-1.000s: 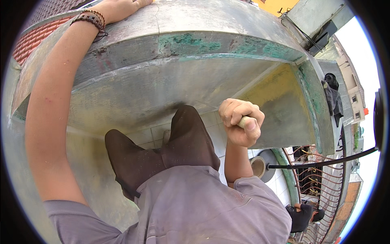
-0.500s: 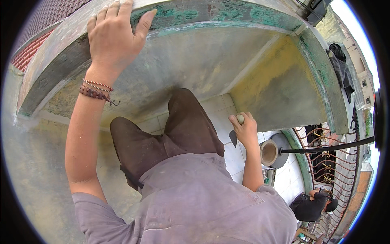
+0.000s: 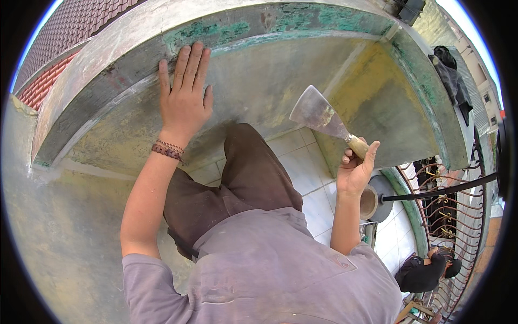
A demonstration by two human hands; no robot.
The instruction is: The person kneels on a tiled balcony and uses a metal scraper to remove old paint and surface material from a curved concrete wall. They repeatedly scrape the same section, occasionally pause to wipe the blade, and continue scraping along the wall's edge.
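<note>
My left hand [image 3: 185, 100] lies flat with fingers stretched against the front edge of the wall's ledge [image 3: 121, 80], at the left end of its patchy green paint. A braided bracelet circles that wrist. My right hand [image 3: 356, 170] is closed round the wooden handle of a paint scraper [image 3: 322, 113], raised at the right of my knees. The scraper's broad metal blade points up and to the left, apart from the wall. Worn green paint [image 3: 318, 17] covers much of the ledge's front edge. Below it the wall face [image 3: 259, 75] is stained grey and yellow.
A round pot [image 3: 369, 202] stands on a grey disc base on white floor tiles [image 3: 305, 170] to my right. Beyond are a curved metal railing [image 3: 456, 205] and a crouching person in black [image 3: 426, 272]. A dark cloth [image 3: 452, 81] hangs over the right wall.
My left hand has come down from the ledge's top onto its front edge and shifted right. My right hand has lifted and turned the scraper, so its blade now points up.
</note>
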